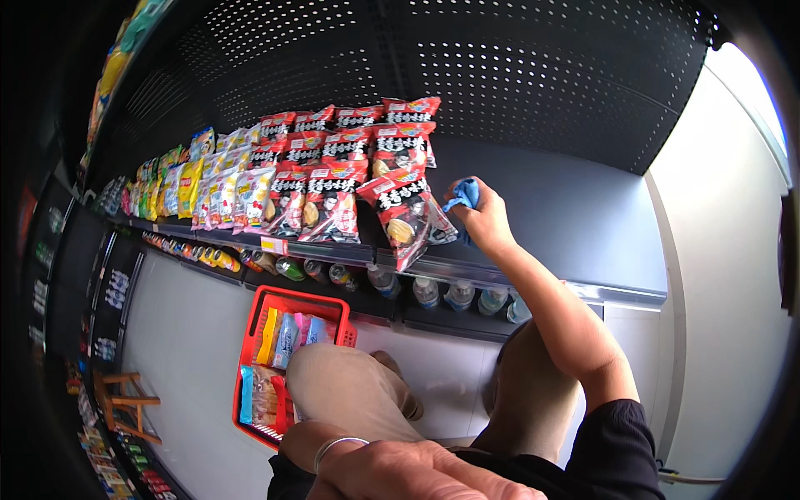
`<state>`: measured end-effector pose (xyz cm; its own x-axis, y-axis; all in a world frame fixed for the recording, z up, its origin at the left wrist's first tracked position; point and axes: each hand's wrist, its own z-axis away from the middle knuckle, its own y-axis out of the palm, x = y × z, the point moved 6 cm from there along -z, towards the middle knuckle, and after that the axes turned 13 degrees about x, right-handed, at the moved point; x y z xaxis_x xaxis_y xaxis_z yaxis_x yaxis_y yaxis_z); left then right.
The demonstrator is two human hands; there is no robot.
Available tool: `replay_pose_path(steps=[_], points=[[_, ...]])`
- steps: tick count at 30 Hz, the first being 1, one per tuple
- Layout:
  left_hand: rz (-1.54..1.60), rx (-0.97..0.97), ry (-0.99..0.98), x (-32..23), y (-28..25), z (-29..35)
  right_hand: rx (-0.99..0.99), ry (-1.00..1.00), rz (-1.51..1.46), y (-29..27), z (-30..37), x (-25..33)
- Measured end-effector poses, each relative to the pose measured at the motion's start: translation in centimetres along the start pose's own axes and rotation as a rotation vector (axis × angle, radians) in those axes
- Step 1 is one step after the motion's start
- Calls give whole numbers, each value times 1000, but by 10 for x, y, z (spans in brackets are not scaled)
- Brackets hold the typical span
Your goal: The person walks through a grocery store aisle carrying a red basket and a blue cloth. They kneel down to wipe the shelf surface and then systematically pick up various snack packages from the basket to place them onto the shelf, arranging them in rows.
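My right hand reaches over the shelf and is closed on a crumpled blue cloth. The cloth is beside the bare grey-blue shelf board. Just left of this hand, a red and black snack bag leans forward at the shelf's front, tilted and overlapping another bag behind it. Low in the view, my left hand lies across my lap, with a bracelet on its wrist. Its fingers appear stretched out to the right, partly cut off by the lower edge, and nothing shows in them.
Rows of red and black bags and white bags fill the shelf's left. Bottles and cans stand on the level below. A red basket of packaged food is on the floor by my knee. A wooden stool stands farther left.
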<state>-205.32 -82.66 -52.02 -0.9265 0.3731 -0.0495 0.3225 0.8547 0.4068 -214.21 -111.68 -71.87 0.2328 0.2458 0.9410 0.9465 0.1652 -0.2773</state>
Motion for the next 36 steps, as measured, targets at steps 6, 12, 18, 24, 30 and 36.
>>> replay_pose_path(steps=[6,12,18,24,30,36], points=[[-263,105,-153,8,-17,-6,20,12,91,7,1,9],[-799,219,-934,6,-60,14,-163,370,-999,-4,5,-23],[-1215,-218,-1225,-36,-130,66,-38,396,-1269,-14,0,-31],[-1564,-1,-1226,-60,-147,90,-20,446,-1206,-27,14,-35],[-1805,717,-1151,-29,-125,93,-423,135,-55,-104,2,-15],[-1693,825,-1228,-12,-124,121,-66,-12,764,-71,-13,-26]])
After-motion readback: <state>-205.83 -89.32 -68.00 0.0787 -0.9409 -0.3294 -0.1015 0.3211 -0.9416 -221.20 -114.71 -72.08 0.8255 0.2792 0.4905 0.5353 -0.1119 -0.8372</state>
